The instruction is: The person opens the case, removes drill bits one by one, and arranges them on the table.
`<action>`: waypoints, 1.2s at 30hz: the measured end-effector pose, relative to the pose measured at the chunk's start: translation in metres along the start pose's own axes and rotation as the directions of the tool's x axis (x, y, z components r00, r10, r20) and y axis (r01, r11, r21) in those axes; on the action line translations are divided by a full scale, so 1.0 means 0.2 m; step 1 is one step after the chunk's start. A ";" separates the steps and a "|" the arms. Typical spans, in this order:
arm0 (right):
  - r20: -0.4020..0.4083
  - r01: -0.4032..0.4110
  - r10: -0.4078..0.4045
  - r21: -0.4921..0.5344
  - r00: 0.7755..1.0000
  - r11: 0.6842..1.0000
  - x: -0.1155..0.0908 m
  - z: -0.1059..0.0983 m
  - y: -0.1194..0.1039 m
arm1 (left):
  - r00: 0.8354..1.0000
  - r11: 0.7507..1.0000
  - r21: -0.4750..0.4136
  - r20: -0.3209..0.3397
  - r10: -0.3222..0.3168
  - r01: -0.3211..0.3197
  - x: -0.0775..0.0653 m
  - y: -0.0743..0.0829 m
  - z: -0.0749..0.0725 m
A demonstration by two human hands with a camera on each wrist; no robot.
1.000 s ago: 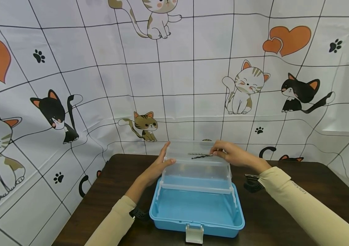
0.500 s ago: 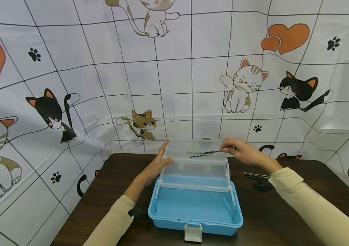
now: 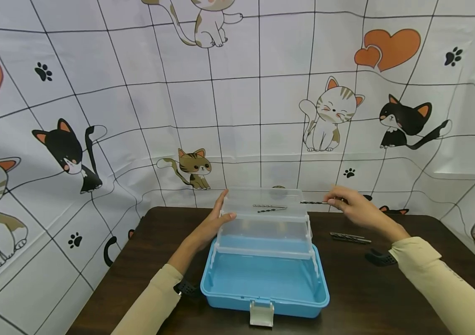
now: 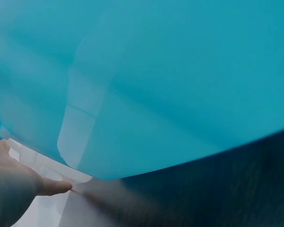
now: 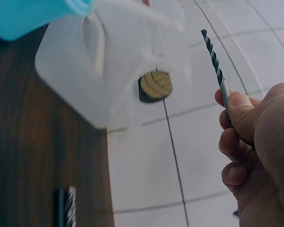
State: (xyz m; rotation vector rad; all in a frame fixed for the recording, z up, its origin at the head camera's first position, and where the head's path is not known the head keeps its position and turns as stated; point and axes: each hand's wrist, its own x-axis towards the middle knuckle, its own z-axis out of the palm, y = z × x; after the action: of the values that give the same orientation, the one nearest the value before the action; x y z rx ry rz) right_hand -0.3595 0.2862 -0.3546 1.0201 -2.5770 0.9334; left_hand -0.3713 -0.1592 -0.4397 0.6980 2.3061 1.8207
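Observation:
In the head view my right hand [image 3: 352, 207] pinches a drill bit [image 3: 314, 202] between thumb and fingers, right of the clear upper tray [image 3: 241, 197]. The right wrist view shows this spiral bit [image 5: 214, 59] upright from the fingertips, its shank in the pinch. Two more drill bits [image 3: 272, 210] lie in the upper tray. My left hand [image 3: 210, 225] rests against that tray's left end, thumb stretched along its front edge and fingers extended upward. Below are a second clear tray [image 3: 270, 232] and the blue toolbox [image 3: 264, 279], opened out.
Several drill bits [image 3: 350, 238] lie on the dark wooden table [image 3: 388, 298] to the right of the toolbox. A white latch [image 3: 261, 314] hangs from the toolbox front. Behind the table hangs a cat-printed sheet [image 3: 237, 107].
My right hand has drawn right, out of the upper tray, with one drill bit, leaving two in it. The bits on the table have come into fuller view. My left hand stays put.

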 end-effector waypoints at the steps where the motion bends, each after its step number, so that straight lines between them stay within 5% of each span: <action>1: -0.002 -0.018 0.018 -0.007 1.000 1.000 -0.02 -0.01 0.01 | 1.000 1.000 0.000 0.001 0.002 -0.002 0.00 0.00 0.00; 11: -0.018 -0.130 0.130 -0.003 0.991 0.992 -0.20 -0.02 0.13 | 1.000 1.000 -0.002 0.000 0.012 -0.012 0.01 0.00 -0.02; 25: -0.041 -0.318 0.316 -0.052 0.948 0.947 -0.43 0.06 0.39 | 1.000 1.000 -0.006 0.030 0.000 0.000 0.00 0.01 -0.03; 36: -0.058 -0.348 0.345 -0.078 0.937 0.934 -0.48 0.10 0.50 | 0.999 1.000 -0.010 0.036 0.001 -0.001 0.00 0.00 -0.02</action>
State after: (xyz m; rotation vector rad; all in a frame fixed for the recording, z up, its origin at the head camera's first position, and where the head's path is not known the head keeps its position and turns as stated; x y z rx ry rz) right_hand -0.3560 0.3811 -0.4565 0.5219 -2.7852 0.8960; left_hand -0.3736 -0.1627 -0.4377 0.7245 2.2731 1.8036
